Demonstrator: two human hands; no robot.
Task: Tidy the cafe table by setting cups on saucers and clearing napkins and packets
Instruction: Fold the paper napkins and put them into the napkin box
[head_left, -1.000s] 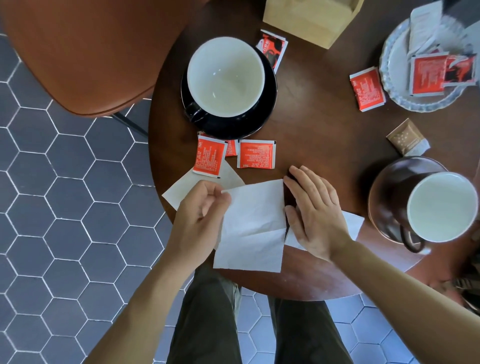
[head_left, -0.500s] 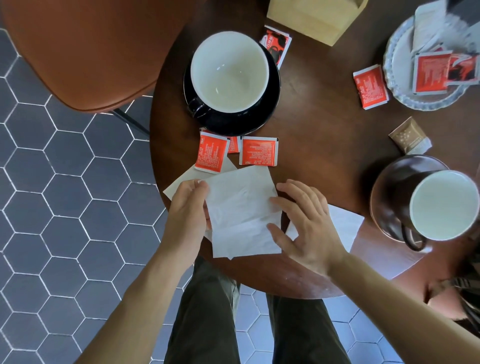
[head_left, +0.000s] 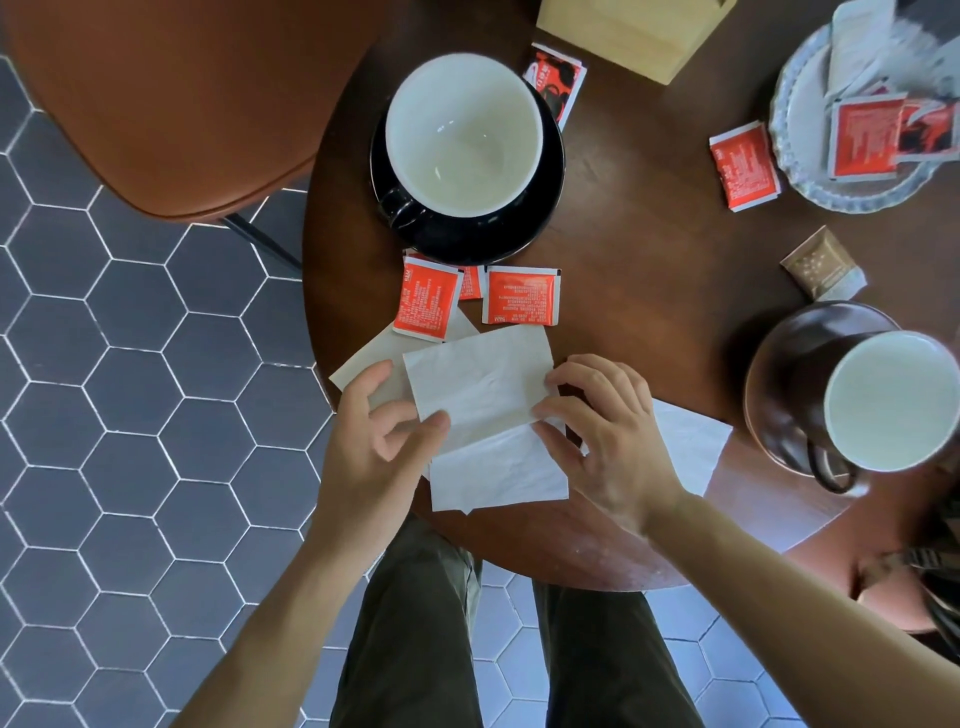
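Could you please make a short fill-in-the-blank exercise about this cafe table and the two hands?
1. Both hands, the left hand and the right hand, hold a white ____.
2. The black cup stands on a ____ saucer.
3. The brown cup by the right hand is ____ inside.
4. The clear glass dish holds red ____.

Missing words: napkin; black; white; packets

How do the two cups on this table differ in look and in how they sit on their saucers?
The black cup sits centred on a black saucer; the brown cup sits toward the right side of its brown saucer. The black cup's handle points lower left, the brown cup's points toward the person. The black cup stands at the table's far left, the brown cup at its right edge. Both are white inside, look empty and stand upright.
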